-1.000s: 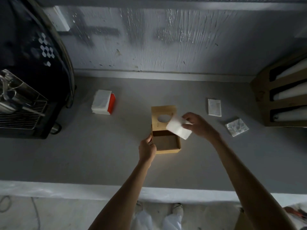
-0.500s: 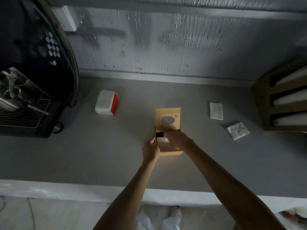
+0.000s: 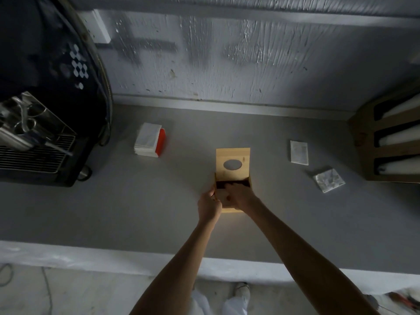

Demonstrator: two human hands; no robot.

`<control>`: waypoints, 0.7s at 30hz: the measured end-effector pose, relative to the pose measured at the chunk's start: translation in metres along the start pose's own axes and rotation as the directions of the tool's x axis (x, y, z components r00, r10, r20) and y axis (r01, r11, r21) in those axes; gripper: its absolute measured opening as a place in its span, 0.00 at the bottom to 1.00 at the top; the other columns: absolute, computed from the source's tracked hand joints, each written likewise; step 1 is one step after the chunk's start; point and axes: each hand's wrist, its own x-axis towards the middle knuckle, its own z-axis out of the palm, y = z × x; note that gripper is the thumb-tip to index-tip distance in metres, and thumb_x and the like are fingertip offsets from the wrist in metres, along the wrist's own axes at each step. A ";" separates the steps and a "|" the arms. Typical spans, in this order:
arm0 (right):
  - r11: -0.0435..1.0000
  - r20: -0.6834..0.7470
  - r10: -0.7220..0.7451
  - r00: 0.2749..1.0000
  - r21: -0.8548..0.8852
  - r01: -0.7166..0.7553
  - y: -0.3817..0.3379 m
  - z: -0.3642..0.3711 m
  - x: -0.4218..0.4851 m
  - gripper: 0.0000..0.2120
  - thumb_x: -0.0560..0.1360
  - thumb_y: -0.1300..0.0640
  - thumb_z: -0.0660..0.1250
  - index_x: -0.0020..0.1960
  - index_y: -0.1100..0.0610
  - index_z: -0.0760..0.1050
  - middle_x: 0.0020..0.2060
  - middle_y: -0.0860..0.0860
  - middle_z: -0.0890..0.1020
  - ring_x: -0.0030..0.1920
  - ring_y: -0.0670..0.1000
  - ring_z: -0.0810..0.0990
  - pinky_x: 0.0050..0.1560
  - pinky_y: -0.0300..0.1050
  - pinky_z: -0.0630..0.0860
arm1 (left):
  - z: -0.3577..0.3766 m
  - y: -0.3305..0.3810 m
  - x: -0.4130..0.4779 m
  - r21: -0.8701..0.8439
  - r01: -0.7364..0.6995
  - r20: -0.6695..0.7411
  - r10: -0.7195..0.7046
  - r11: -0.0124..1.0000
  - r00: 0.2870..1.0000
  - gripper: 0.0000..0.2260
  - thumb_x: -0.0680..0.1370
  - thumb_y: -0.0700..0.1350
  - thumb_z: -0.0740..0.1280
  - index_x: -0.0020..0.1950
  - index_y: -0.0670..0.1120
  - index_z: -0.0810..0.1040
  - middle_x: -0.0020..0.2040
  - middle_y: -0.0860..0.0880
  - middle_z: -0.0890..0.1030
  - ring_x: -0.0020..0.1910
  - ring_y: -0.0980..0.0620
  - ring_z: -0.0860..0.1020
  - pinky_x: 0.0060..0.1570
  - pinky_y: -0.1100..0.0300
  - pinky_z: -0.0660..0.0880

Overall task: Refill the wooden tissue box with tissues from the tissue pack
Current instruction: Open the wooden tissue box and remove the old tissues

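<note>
Pressing tissues down into the wooden tissue box [image 3: 233, 160]

Your left hand [image 3: 208, 206] grips the box's near-left edge, seemingly to steady it, while your right hand [image 3: 240, 196] reaches into the open tray, fingers down; whether it grasps tissues I cannot tell. The lid with its oval hole is slid away from you. The tissue pack [image 3: 149, 143] lies well apart, left on the counter [image 3: 113, 212].

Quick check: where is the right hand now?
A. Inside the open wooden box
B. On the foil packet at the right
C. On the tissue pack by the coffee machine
A: the right hand reaches into the open wooden tissue box, while the left hand steadies its side.
</note>
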 end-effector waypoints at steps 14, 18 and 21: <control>0.847 -0.487 0.285 0.826 0.531 0.020 0.074 0.002 -0.087 0.09 0.79 0.51 0.62 0.53 0.50 0.80 0.49 0.50 0.85 0.46 0.52 0.84 0.47 0.50 0.81 | 0.000 0.001 0.002 0.034 -0.020 0.015 0.020 0.999 1.000 0.26 0.75 0.32 0.59 0.71 0.49 0.71 0.60 0.42 0.82 0.57 0.40 0.80 0.52 0.46 0.80; 0.718 -0.376 0.617 0.692 0.629 -0.298 0.184 0.016 -0.085 0.09 0.76 0.58 0.64 0.53 0.53 0.81 0.52 0.57 0.84 0.53 0.62 0.82 0.50 0.52 0.77 | 0.003 0.000 0.003 0.044 -0.032 -0.006 0.032 0.999 0.999 0.24 0.77 0.34 0.61 0.70 0.51 0.72 0.59 0.44 0.83 0.52 0.44 0.82 0.37 0.56 0.81; 0.647 -0.242 0.700 0.672 0.614 -0.453 0.256 0.025 -0.076 0.13 0.75 0.61 0.63 0.57 0.54 0.81 0.58 0.60 0.81 0.59 0.63 0.78 0.56 0.53 0.75 | 0.006 -0.002 0.006 0.045 -0.026 -0.025 0.028 0.999 0.999 0.22 0.77 0.37 0.64 0.70 0.53 0.73 0.59 0.47 0.83 0.52 0.48 0.82 0.50 0.50 0.82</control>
